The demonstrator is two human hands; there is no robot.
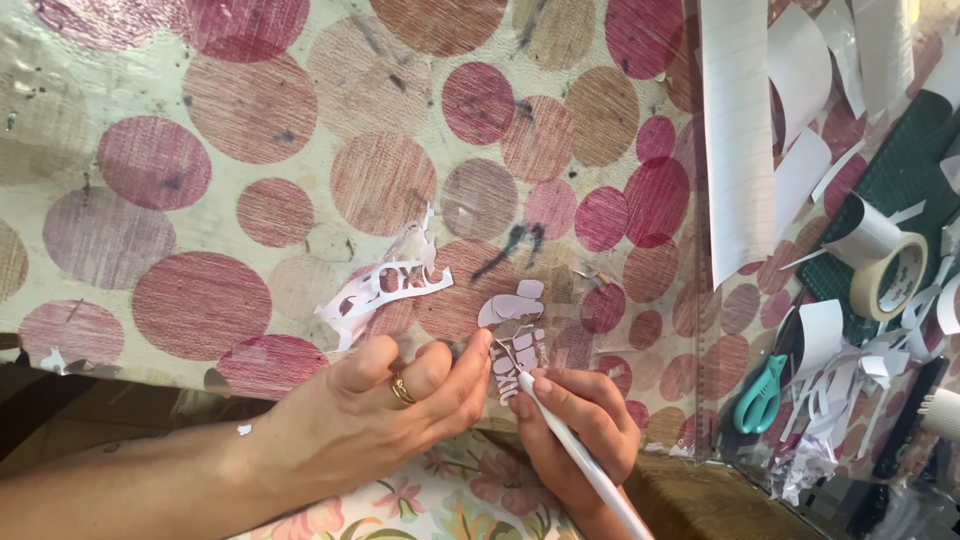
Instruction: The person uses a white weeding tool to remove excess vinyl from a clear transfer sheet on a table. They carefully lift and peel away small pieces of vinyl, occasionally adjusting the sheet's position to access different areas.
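Spotted pink oilcloth (200, 180) covers the table. Near its front edge, the left hand (400, 400) pinches a white cut-out sticker (515, 340) closed-fingered, while the right hand (580, 420) grips a white pen-like tool (590, 465) against it. Pulling hard could tear the thin letters.

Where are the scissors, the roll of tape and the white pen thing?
Scissors (762, 396), head view, on the teal handles.
Roll of tape (893, 268), head view, on its side face.
White pen-shaped tool (585, 462), head view, on its shaft, held in the right hand (578, 420).
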